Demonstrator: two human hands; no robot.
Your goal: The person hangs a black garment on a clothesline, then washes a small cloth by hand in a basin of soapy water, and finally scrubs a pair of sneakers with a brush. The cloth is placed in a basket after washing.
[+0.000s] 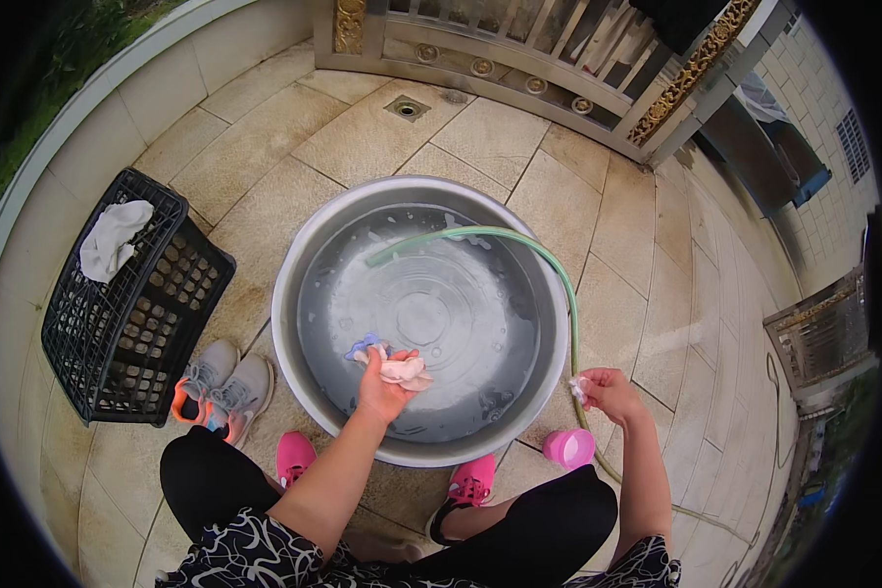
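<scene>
Before me stands a wide round metal basin (285,323) holding water with some suds on it. Over its near side, my left hand (386,393) grips a bunched pale pink cloth (406,371), and a blue-violet piece of fabric (364,345) shows at its upper left. Outside the basin to the right, my right hand (608,393) pinches a small white crumpled thing (579,388); its material is unclear. A pink cup (569,448) with white contents stands on the floor just below that hand. The green hose (485,231) runs over the basin's right rim, its end in the water.
To the left, an upturned black plastic crate (169,294) bears a white cloth (116,239). Grey sneakers (239,393) sit beside it. A floor drain (407,109) lies beyond the basin, before a metal gate (500,62). A low tiled wall (162,92) curves along the left.
</scene>
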